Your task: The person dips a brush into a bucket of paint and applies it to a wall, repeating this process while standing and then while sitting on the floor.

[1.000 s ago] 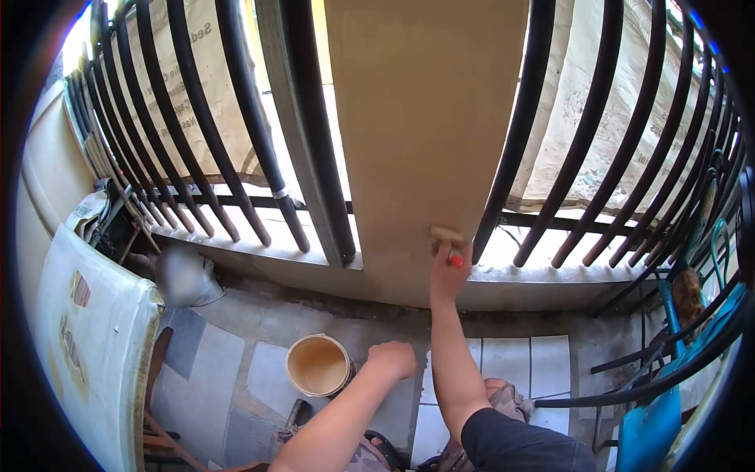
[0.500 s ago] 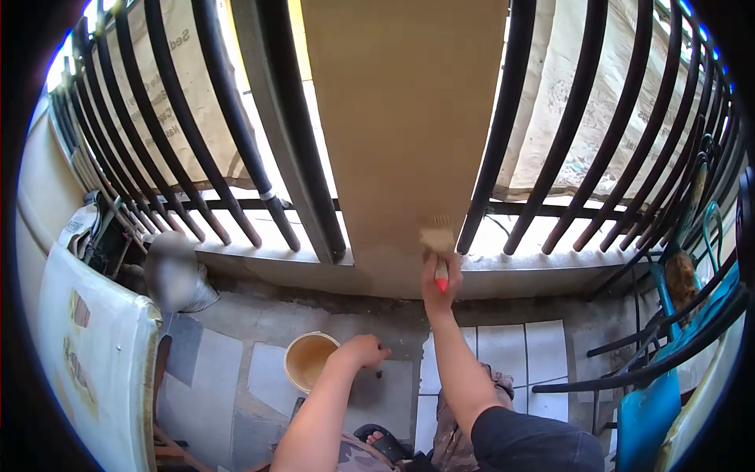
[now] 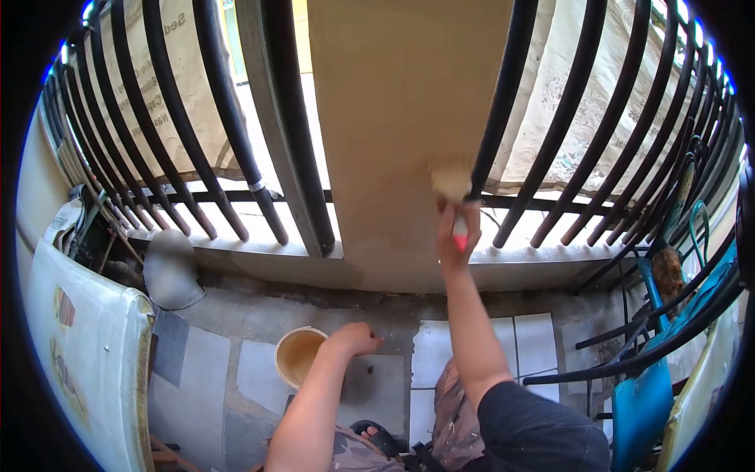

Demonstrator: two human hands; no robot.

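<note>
A wide paintbrush (image 3: 452, 179) with pale bristles and a red-tipped handle is gripped in my right hand (image 3: 458, 228). Its bristles lie against the beige pillar (image 3: 401, 118), close to the pillar's right edge and a dark bar. My left hand (image 3: 358, 338) hangs low with curled fingers and nothing showing in them. Just left of it, a round bucket (image 3: 297, 355) stands on the floor, its right side partly hidden by my left forearm.
Dark metal bars (image 3: 578, 118) flank the pillar, with printed sheets (image 3: 562, 102) behind them. A low ledge (image 3: 259, 271) runs beneath. To the left stands a worn white panel (image 3: 94, 338); on the right are a blue object (image 3: 645, 417) and black curved tubes (image 3: 605, 374). Tiles (image 3: 535, 342) cover part of the floor.
My right hand has moved the paintbrush up and slightly right along the pillar. My left hand stays near the bucket, its fingers a little more curled. The view has shifted slightly.
</note>
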